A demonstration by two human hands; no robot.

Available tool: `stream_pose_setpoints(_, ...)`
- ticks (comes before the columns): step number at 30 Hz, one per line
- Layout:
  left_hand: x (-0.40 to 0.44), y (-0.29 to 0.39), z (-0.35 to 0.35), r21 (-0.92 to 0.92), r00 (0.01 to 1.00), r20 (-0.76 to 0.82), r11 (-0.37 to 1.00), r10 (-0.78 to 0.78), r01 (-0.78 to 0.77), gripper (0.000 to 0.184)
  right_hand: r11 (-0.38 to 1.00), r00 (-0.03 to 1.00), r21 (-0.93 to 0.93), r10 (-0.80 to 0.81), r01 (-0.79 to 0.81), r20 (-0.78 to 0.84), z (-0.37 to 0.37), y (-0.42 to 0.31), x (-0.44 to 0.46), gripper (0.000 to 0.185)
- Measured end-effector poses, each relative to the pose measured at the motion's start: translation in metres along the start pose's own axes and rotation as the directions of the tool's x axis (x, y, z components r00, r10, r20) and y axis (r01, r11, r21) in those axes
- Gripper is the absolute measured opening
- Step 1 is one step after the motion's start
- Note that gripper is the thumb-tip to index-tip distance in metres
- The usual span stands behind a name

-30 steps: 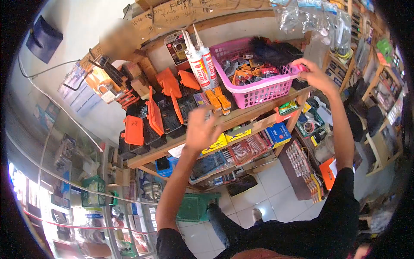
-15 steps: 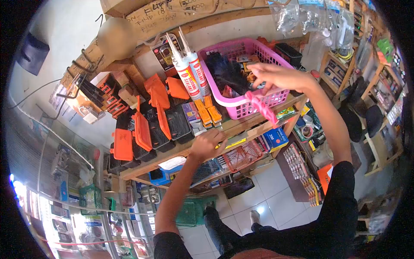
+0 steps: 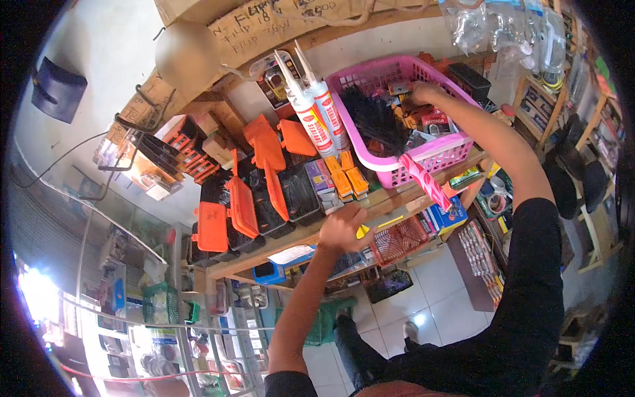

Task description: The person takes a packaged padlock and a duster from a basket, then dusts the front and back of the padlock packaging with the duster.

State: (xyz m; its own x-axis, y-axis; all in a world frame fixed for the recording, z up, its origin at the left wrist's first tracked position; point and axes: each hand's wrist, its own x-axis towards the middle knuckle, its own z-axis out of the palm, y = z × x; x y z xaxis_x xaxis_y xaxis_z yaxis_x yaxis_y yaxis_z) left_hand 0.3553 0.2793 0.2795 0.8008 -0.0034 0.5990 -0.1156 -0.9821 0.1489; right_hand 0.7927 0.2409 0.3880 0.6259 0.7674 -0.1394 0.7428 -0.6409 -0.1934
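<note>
My right hand (image 3: 423,96) reaches into a pink plastic basket (image 3: 383,162), its fingers bent down among small yellow, black and orange packs (image 3: 409,119). The fingertips are hidden there, so a grip cannot be made out. Beside that hand in the basket lies a dark, bristly black bundle (image 3: 374,122). My left hand (image 3: 342,227) is closed over the front edge of the wooden shelf (image 3: 390,204), just in front of small yellow-orange boxes (image 3: 348,177). A twisted pink strip (image 3: 426,182) hangs from the basket's front rim.
Two silicone sealant tubes (image 3: 311,122) stand upright left of the basket. Further left are black bins with orange lids (image 3: 245,205). A red lattice basket (image 3: 400,241) sits on the lower shelf. Clear plastic bags (image 3: 466,30) hang at upper right. Glass shelving (image 3: 132,264) stands at left.
My right hand has gone from above the basket's front rim down into its contents. My left hand stays at the shelf edge. The whole view has shifted, moving the scene rightward.
</note>
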Motion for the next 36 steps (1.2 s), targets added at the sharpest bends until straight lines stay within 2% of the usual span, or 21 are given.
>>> stream_pose_setpoints(2, 0.002, 0.001, -0.002, -0.026, 1.000, 0.013, 0.999, 0.024, -0.024, 0.034, 0.995, 0.981, 0.054, 0.091, -0.083, -0.170, -0.001, 0.001, -0.014, 0.056)
stream_pose_setpoints(5, 0.005, 0.000, 0.000, -0.030, 0.999, 0.010, 0.999, 0.040, -0.039, 0.036, 0.984, 0.916, 0.030, 0.172, -0.173, -0.363, -0.009, -0.007, -0.024, 0.060)
stream_pose_setpoints(8, 0.001, -0.001, -0.001, -0.004, 0.998, 0.064, 1.000, 0.006, -0.006, 0.036, 0.979, 0.918, -0.048, 0.167, -0.197, -0.359, -0.032, -0.026, -0.060, 0.063)
stream_pose_setpoints(12, 0.003, 0.001, -0.004, 0.003, 0.993, 0.116, 1.000, -0.019, 0.018, 0.037, 0.985, 0.866, -0.088, 0.089, -0.151, -0.492, -0.026, -0.007, -0.051, 0.061)
stream_pose_setpoints(15, 0.008, 0.009, -0.008, 0.022, 0.999, -0.008, 0.998, 0.052, -0.051, 0.035, 0.982, 0.828, -0.129, 0.044, -0.139, -0.560, -0.020, 0.004, -0.042, 0.055)
stream_pose_setpoints(17, 0.007, 0.006, -0.008, 0.026, 0.997, 0.055, 0.999, 0.046, -0.048, 0.034, 0.976, 0.833, -0.174, 0.016, -0.134, -0.553, -0.017, 0.017, -0.040, 0.053)
stream_pose_setpoints(20, 0.007, 0.003, -0.005, 0.031, 0.994, 0.098, 0.998, 0.054, -0.058, 0.034, 0.967, 0.823, -0.217, -0.013, -0.134, -0.568, -0.039, -0.001, -0.092, 0.063)
stream_pose_setpoints(21, 0.008, 0.006, -0.006, 0.033, 0.994, 0.103, 0.999, 0.038, -0.042, 0.035, 0.985, 0.773, -0.158, -0.052, -0.063, -0.632, -0.042, 0.001, -0.106, 0.060)
stream_pose_setpoints(24, 0.007, 0.002, -0.004, 0.042, 0.994, 0.094, 0.997, 0.058, -0.062, 0.037, 0.993, 0.885, 0.112, 0.090, -0.042, -0.457, -0.075, -0.012, -0.166, 0.063)
stream_pose_setpoints(25, 0.007, 0.002, -0.003, 0.044, 0.993, 0.086, 0.996, 0.076, -0.080, 0.037, 0.989, 0.714, 0.081, -0.030, 0.120, -0.699, -0.066, -0.009, -0.177, 0.043)
stream_pose_setpoints(28, 0.008, 0.005, -0.006, -0.002, 0.997, 0.038, 0.998, 0.063, -0.063, 0.035, 0.942, 0.807, 0.209, -0.097, 0.264, -0.582, -0.073, -0.019, -0.229, 0.077)
stream_pose_setpoints(29, 0.008, 0.005, -0.006, -0.054, 0.998, 0.023, 0.997, 0.050, -0.049, 0.036, 0.895, 0.793, 0.264, -0.144, 0.360, -0.592, -0.071, -0.024, -0.249, 0.080)
stream_pose_setpoints(32, -0.005, 0.023, -0.012, -0.312, 0.977, 0.015, 0.927, -0.212, 0.206, 0.038, 0.686, 0.768, 0.429, -0.305, 0.588, -0.564, -0.073, -0.060, -0.336, 0.088)
stream_pose_setpoints(34, -0.036, 0.056, -0.004, -0.514, 0.943, -0.121, 0.832, -0.309, 0.206, 0.035, 0.562, 0.713, 0.470, -0.358, 0.680, -0.603, -0.054, -0.077, -0.383, 0.089)
stream_pose_setpoints(35, -0.045, 0.086, -0.014, -0.677, 0.940, -0.117, 0.718, -0.321, 0.161, 0.041, 0.507, 0.731, 0.529, -0.418, 0.680, -0.539, -0.046, -0.085, -0.410, 0.091)
stream_pose_setpoints(36, -0.071, 0.107, 0.004, -0.757, 0.882, -0.086, 0.606, -0.464, 0.245, 0.049, 0.451, 0.736, 0.587, -0.488, 0.673, -0.469, -0.037, -0.091, -0.434, 0.094)
